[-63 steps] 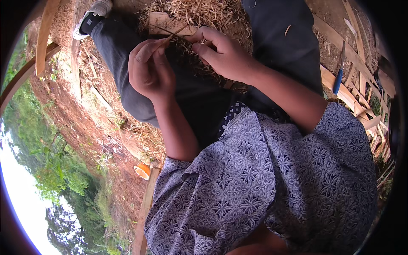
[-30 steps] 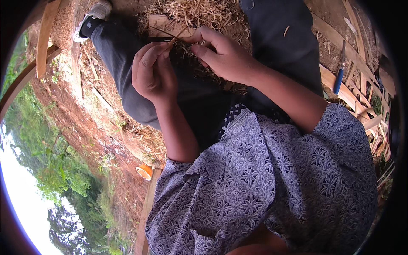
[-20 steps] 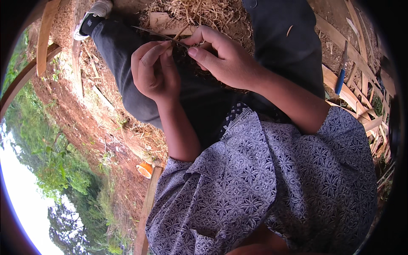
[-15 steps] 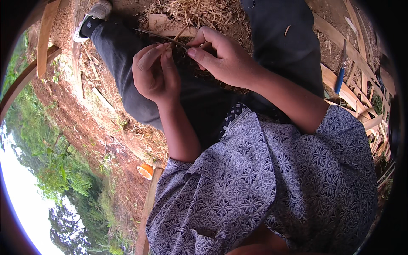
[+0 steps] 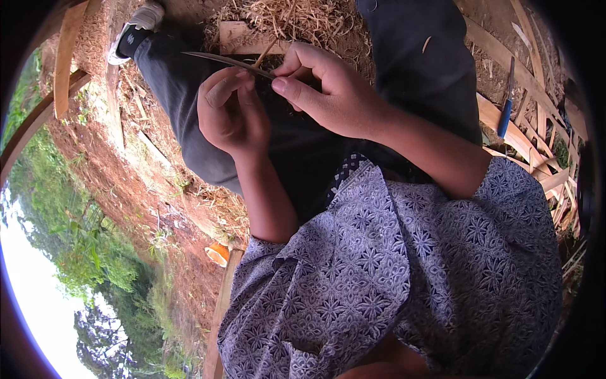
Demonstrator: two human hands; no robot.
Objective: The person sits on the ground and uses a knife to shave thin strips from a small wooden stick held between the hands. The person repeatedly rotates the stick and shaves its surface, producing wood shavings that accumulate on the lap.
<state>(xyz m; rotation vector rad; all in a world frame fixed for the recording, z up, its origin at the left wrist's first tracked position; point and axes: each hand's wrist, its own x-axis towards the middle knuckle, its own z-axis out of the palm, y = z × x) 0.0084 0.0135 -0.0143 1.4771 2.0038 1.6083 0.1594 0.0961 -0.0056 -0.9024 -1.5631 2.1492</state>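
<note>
In front of my lap, my left hand [image 5: 232, 110] is closed, its thumb and fingertips pinching a thin tan wooden stick [image 5: 267, 52] that slants up and away. My right hand [image 5: 328, 88] is closed close beside it, thumb and forefinger on the near end of a slim grey knife blade [image 5: 218, 59]. From the right fingertips the blade runs leftward past the left fingertips, its point over my left trouser leg. Any handle is hidden in the right hand. Where stick and blade meet is partly covered by fingers.
Curly wood shavings [image 5: 315, 22] and a flat wooden block [image 5: 243, 38] lie between my legs. On the right, a blue-handled knife [image 5: 505, 117] rests among long wooden strips [image 5: 524, 142]. An orange round object [image 5: 217, 254] sits by a board [image 5: 221, 309] at left.
The blade has turned, showing more of its flat side, and its point has shifted left and slightly nearer. The right hand has moved a little left. The left hand is almost still.
</note>
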